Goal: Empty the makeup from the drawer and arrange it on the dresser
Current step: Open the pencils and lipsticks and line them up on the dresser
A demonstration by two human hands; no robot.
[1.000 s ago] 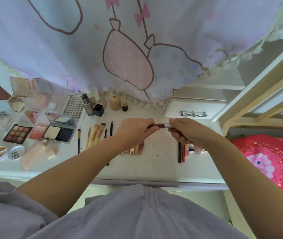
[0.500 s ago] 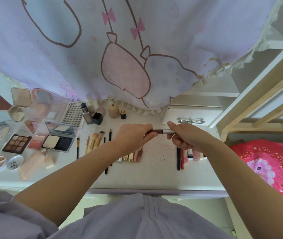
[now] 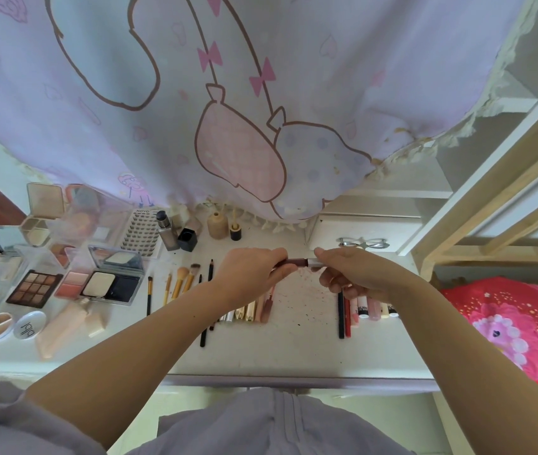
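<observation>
Maroon slim lipstick tube is pinched between left hand and right hand, above the white dresser top; palettes, brushes and lipsticks already lie arranged below the fingers.

Both hands sit a little higher over the surface than a second ago. The left hand and right hand stand slightly further apart, so more of the dark lip pencil shows between them.
</observation>
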